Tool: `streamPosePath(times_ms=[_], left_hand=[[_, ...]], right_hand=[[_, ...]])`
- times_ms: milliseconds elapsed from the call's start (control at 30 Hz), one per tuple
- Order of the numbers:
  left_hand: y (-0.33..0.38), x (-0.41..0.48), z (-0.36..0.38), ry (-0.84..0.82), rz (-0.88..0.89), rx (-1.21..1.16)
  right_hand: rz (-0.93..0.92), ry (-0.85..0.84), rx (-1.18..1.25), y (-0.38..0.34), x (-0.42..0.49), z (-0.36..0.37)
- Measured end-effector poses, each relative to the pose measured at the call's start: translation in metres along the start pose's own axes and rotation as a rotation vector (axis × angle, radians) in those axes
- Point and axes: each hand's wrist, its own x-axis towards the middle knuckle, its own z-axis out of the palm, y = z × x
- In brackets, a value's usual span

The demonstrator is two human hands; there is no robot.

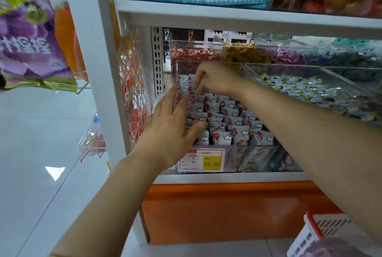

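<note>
A clear plastic bin (pixel 254 158) on a low shop shelf holds several rows of small white snack packets (pixel 223 124) with red and cloud marks, standing upright. My left hand (pixel 171 130) lies with straight fingers flat against the packets at the bin's left side. My right hand (pixel 215 77) reaches to the back of the bin, its fingers curled down onto the packets in the rear row; whether it pinches one is hidden by the hand itself.
A yellow price tag (pixel 211 163) reads 15.80 on the bin's front. A neighbouring bin (pixel 306 91) of blue-yellow packets stands to the right; red, yellow and purple sweets (pixel 244 54) sit behind. A red-and-white basket (pixel 322 234) is at the lower right. Purple bags (pixel 31 50) hang on the left.
</note>
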Motion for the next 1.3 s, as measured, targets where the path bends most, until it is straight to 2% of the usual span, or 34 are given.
streamPosePath(times_ms=[67,233,300,400,500,600,667,733,800,867,1100,1233,1300], left_hand=[[0.000,0.000,0.000,0.001,0.004,0.000],[0.000,0.000,0.001,0.010,0.005,0.010],[0.001,0.000,0.000,0.009,0.006,0.010],[0.000,0.000,0.000,0.005,0.006,-0.002],[0.001,0.000,-0.001,0.001,0.000,-0.039],[0.002,-0.001,-0.004,0.007,-0.016,-0.080],[0.006,-0.002,-0.006,0.065,-0.035,-0.111],[0.012,-0.004,-0.009,0.210,-0.044,-0.103],[0.017,-0.007,-0.012,0.353,-0.055,-0.111],[0.022,-0.013,-0.013,0.388,-0.088,-0.183],[0.031,-0.026,-0.014,0.290,-0.074,-0.499],[0.035,-0.029,-0.016,0.272,-0.230,-0.808],[0.033,-0.029,-0.015,0.264,-0.281,-0.872]], right_hand=[[0.020,0.102,-0.053,0.004,0.008,0.001],[0.067,-0.010,-0.372,0.005,0.017,0.023],[0.049,0.011,-0.377,0.005,0.018,0.024],[0.015,0.093,-0.147,0.004,0.013,0.014],[0.033,0.280,0.210,0.001,-0.005,-0.003],[0.097,0.489,0.389,0.002,-0.034,-0.010],[0.167,0.608,0.571,0.003,-0.058,-0.007],[0.247,0.650,0.858,0.001,-0.083,-0.004],[0.305,0.625,1.073,-0.003,-0.108,-0.002],[0.322,0.577,1.221,-0.007,-0.129,0.001],[0.306,0.407,1.579,-0.014,-0.167,0.006],[0.280,0.303,1.660,-0.010,-0.174,0.004],[0.296,0.301,1.663,-0.010,-0.174,0.005]])
